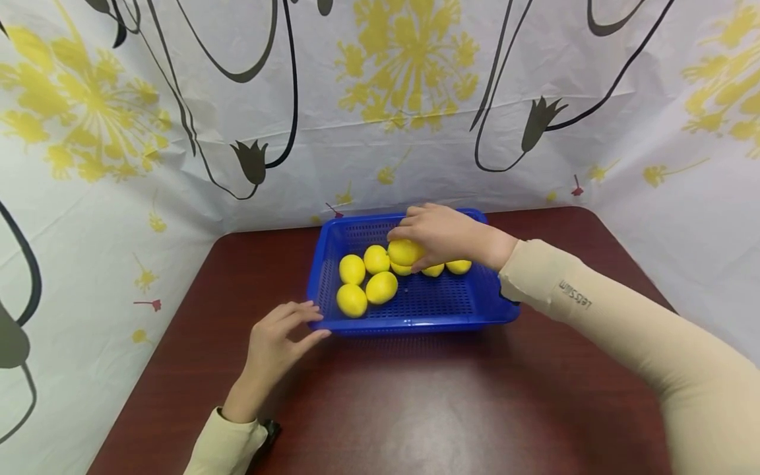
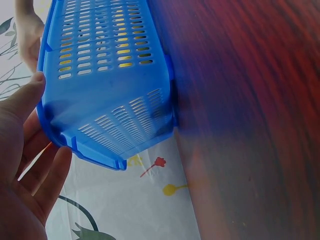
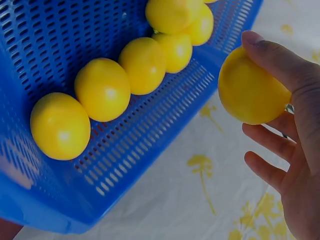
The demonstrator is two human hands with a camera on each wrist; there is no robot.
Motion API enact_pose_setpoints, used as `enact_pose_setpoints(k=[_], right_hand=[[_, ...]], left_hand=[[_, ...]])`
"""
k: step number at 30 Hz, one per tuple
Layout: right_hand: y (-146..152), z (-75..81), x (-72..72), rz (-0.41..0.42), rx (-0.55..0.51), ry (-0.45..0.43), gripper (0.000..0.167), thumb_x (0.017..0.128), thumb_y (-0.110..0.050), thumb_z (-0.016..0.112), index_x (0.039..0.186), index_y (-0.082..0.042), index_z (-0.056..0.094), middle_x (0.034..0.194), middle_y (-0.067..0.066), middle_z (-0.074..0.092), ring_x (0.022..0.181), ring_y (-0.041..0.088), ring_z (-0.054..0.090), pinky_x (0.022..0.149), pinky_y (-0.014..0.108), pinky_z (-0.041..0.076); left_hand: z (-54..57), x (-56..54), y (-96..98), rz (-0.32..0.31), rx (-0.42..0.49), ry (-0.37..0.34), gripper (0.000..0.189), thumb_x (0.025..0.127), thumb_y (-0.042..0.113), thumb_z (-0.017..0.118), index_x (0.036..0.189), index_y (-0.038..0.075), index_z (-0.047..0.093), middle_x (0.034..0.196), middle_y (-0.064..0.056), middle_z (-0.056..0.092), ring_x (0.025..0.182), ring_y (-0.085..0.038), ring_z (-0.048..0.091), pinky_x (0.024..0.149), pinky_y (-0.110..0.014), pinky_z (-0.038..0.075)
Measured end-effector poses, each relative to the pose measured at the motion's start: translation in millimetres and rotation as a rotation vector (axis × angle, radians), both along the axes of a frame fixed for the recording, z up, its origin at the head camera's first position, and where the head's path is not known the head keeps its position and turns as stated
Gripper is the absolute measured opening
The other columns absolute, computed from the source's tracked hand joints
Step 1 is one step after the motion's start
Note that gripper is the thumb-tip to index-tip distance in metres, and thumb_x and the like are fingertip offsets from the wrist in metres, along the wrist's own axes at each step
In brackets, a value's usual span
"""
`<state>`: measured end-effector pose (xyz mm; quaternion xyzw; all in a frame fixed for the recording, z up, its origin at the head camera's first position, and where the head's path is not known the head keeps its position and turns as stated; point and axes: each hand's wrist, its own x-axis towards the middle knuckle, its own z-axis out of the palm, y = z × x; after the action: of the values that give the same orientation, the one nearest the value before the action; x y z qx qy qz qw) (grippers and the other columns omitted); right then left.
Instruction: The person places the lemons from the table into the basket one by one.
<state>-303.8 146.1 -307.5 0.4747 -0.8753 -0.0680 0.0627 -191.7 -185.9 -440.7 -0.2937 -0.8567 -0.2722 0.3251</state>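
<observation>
A yellow lemon (image 3: 250,90) is gripped between the thumb and fingers of my right hand (image 1: 442,232), held over the blue basket (image 1: 410,323) in the head view. In the right wrist view that hand stands beside the basket's rim, two of its fingers off the fruit. Several more lemons (image 1: 382,287) lie in the basket, most toward its left and back; some are partly hidden under the right hand. My left hand (image 1: 276,340) lightly holds the basket's near left corner, its thumb (image 2: 32,92) at the front rim and its fingers around the side.
The basket stands on a dark red-brown table (image 1: 386,402) with rounded back corners. A white cloth (image 1: 380,152) printed with yellow flowers and dark stems hangs behind and along both sides.
</observation>
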Motion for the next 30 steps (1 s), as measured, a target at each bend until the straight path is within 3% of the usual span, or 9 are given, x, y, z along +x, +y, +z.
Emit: enact_pose_setpoints(k=[4,16,22,27,30], right_hand=[[-9,-8.5,-2.3,0.02,0.041,-0.025,0.065,0.076,-0.046,0.083,0.133,-0.023,0.061,0.122,0.0,0.07,0.101,0.023,0.055,0.087,0.043,0.05],[-25,-36.2,-2.5,0.012,0.149,-0.093,0.063,0.075,-0.026,0.087,0.133,-0.028,0.062,0.122,-0.003,0.07,0.107,0.023,0.055,0.094,0.045,0.052],[-24,-44.7,-3.2,-0.006,0.141,-0.112,0.067,0.071,-0.025,0.089,0.131,-0.021,0.061,0.12,-0.002,0.071,0.106,0.023,0.056,0.094,0.044,0.052],[-23,-50.2,-4.9,0.003,0.139,-0.118,0.058,0.069,-0.026,0.091,0.12,-0.02,0.062,0.114,0.0,0.072,0.105,0.024,0.057,0.09,0.043,0.052],[-23,-51.5,-5.8,0.0,0.151,-0.116,0.059,0.07,-0.028,0.09,0.121,-0.02,0.063,0.115,0.0,0.072,0.107,0.025,0.057,0.091,0.044,0.052]], left_hand=[[-0.3,-0.2,0.0,0.004,-0.003,0.0,0.036,0.063,0.026,0.093,0.094,0.015,0.078,0.096,0.001,0.076,0.098,-0.019,0.073,0.086,-0.036,0.059],[0.2,-1.0,-0.7,-0.009,0.002,0.023,0.037,0.062,0.025,0.093,0.094,0.015,0.078,0.095,0.001,0.076,0.098,-0.019,0.073,0.084,-0.036,0.059],[1.0,-1.1,-0.2,-0.016,0.007,0.018,0.033,0.068,0.031,0.09,0.094,0.015,0.078,0.095,0.001,0.076,0.098,-0.02,0.073,0.086,-0.034,0.059],[2.0,-0.2,0.0,-0.012,0.011,-0.009,0.035,0.063,0.025,0.093,0.094,0.015,0.078,0.097,-0.002,0.077,0.099,-0.021,0.073,0.087,-0.037,0.058],[1.9,0.0,-0.4,-0.011,0.01,-0.014,0.036,0.063,0.023,0.093,0.094,0.015,0.078,0.097,-0.002,0.077,0.098,-0.022,0.073,0.086,-0.039,0.058]])
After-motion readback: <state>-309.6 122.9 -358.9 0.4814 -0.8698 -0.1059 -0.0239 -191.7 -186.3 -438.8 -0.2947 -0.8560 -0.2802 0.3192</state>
